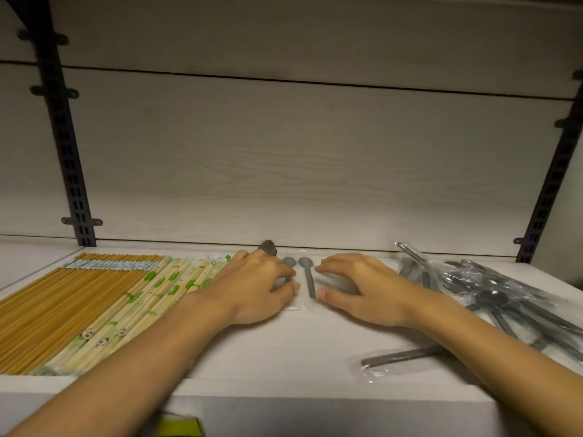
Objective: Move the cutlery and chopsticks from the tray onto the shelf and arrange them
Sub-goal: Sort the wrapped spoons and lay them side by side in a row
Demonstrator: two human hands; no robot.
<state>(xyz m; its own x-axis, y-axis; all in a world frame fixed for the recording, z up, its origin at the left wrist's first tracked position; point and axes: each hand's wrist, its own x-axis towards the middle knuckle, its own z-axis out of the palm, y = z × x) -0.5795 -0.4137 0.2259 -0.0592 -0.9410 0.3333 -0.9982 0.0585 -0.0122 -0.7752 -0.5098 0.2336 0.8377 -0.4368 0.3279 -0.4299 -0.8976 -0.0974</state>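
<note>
— Spoons first: where are they?
— Two small grey wrapped spoons (306, 275) lie side by side near the shelf's (284, 351) back edge, between both hands.
— Fingers?
— The left hand (262, 287) rests curled over one spoon, thumb touching its wrapper; the right hand (362, 288) lies flat with straight fingers, its thumb touching the other spoon.
— And beyond that?
— Chopsticks (94, 307) are lined up at the left end — a loose pile of wrapped dark cutlery (492, 294) lies toward the right end.
</note>
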